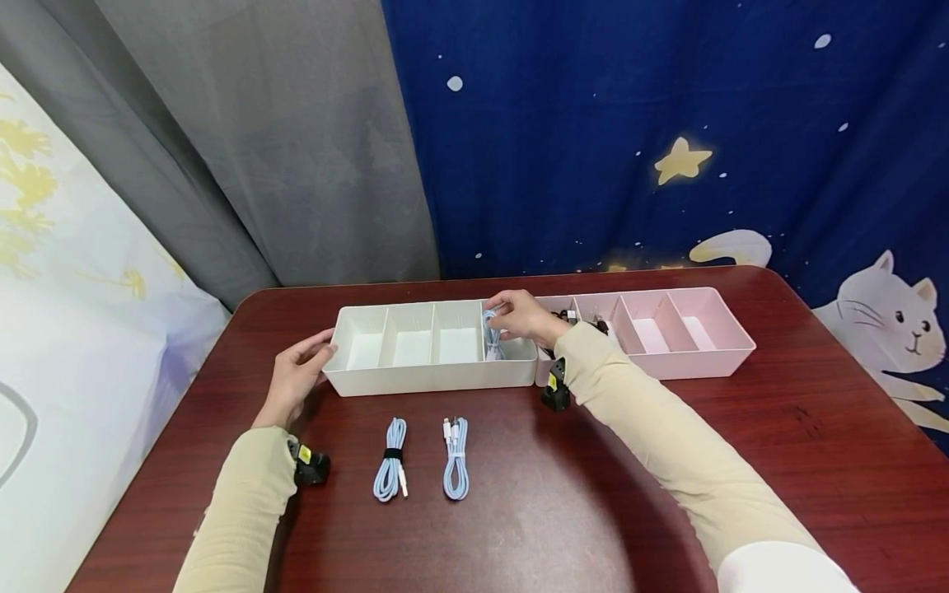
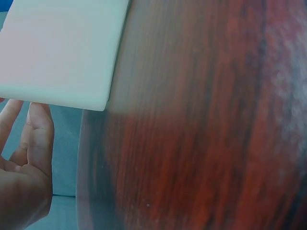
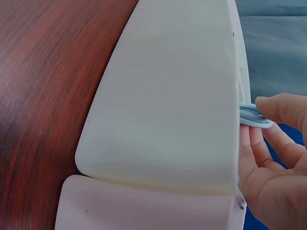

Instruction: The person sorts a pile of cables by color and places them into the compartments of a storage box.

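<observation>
My right hand [image 1: 522, 316] pinches a coiled light-blue cable [image 1: 491, 336] at the right-end compartment of the white divided box [image 1: 423, 380]. In the right wrist view, the thumb and fingers of that hand [image 3: 276, 163] hold the cable's looped end [image 3: 254, 116] just past the box's rim; the rest is hidden behind the wall. Fairly straight fingers of my left hand [image 1: 292, 375] touch the box's left end. Two more coiled light-blue cables lie in front of the box: one with a black strap [image 1: 390, 461], the other [image 1: 456, 465] with its plugs at the top.
A pink divided box [image 1: 693, 365] butts against the white box's right end, and dark cables [image 1: 599, 324] lie in its left compartments, partly hidden by my right arm. Both stand on a dark red wooden table [image 1: 519, 527]. Behind hang a grey curtain [image 1: 311, 148] and a blue one [image 1: 563, 148].
</observation>
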Demonstrator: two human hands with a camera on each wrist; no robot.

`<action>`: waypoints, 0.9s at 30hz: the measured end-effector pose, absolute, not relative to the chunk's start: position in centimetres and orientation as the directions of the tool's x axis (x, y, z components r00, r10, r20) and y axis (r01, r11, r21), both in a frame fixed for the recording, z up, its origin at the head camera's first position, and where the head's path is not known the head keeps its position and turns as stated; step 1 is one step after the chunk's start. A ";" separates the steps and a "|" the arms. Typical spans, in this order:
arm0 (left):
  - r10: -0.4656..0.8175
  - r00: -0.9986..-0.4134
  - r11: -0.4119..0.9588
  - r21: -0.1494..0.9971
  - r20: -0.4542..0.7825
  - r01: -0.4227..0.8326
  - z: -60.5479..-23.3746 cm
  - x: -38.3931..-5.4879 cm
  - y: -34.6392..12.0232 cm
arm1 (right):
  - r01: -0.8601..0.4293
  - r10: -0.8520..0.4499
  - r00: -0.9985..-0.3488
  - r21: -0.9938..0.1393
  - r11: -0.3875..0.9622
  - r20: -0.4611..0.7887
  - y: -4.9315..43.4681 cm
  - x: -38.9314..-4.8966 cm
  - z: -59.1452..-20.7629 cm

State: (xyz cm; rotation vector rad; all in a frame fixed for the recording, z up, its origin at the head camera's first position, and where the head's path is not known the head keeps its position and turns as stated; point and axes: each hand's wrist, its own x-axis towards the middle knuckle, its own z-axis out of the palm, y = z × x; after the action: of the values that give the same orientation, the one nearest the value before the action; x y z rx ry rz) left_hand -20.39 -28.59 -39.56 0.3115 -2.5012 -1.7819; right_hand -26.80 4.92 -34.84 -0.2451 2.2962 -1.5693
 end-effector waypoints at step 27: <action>-0.204 -0.977 0.314 0.940 -0.069 -0.132 -39.7 -20.4 -28.6 | 0.041 -0.365 -0.913 -0.934 0.356 -0.180 4.9 -25.6 -35.1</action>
State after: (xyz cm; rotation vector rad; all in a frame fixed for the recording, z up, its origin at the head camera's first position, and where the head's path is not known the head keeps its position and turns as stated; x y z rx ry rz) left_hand -20.44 -28.59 -39.74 0.3195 -2.4961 -1.7754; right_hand -25.56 4.94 -35.09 -0.2847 2.2665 -1.5762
